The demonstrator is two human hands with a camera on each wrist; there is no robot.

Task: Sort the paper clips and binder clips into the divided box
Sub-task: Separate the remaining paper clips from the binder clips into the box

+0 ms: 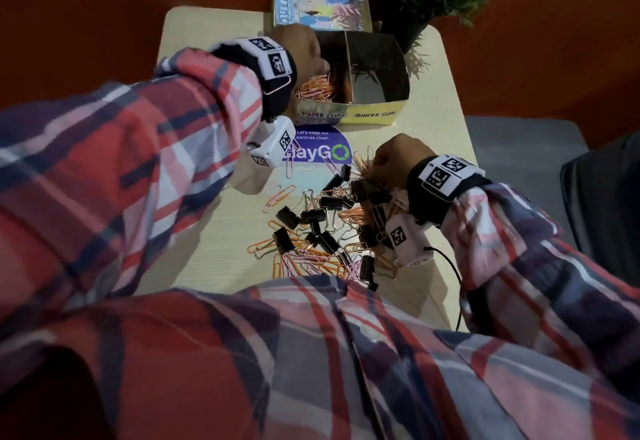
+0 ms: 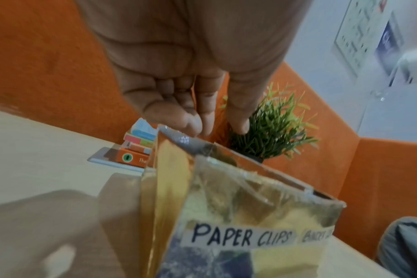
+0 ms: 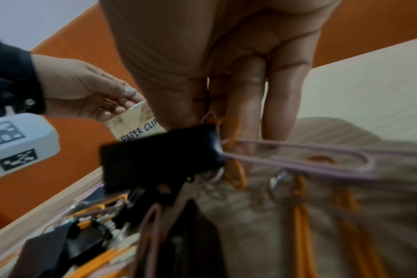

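Our left hand (image 1: pixel 304 51) sits over the box's (image 1: pixel 381 117) paper-clip cell, fingers loose and empty, presumably just after a drop. Our right hand (image 1: pixel 391 159) pinches a few paper clips (image 3: pixel 233 150) at the pile (image 1: pixel 322 228) edge, likely to batch them; a binder clip (image 3: pixel 160 159) hangs tangled in. Box has two cells: left holds paper clips, right looks empty. Roughly a dozen binder clips visible; paper clips uncountable.

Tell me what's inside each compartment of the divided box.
The PAPER CLIPS side holds orange and pink paper clips, partly covered by the left hand. The BINDER CLIPS side looks empty.
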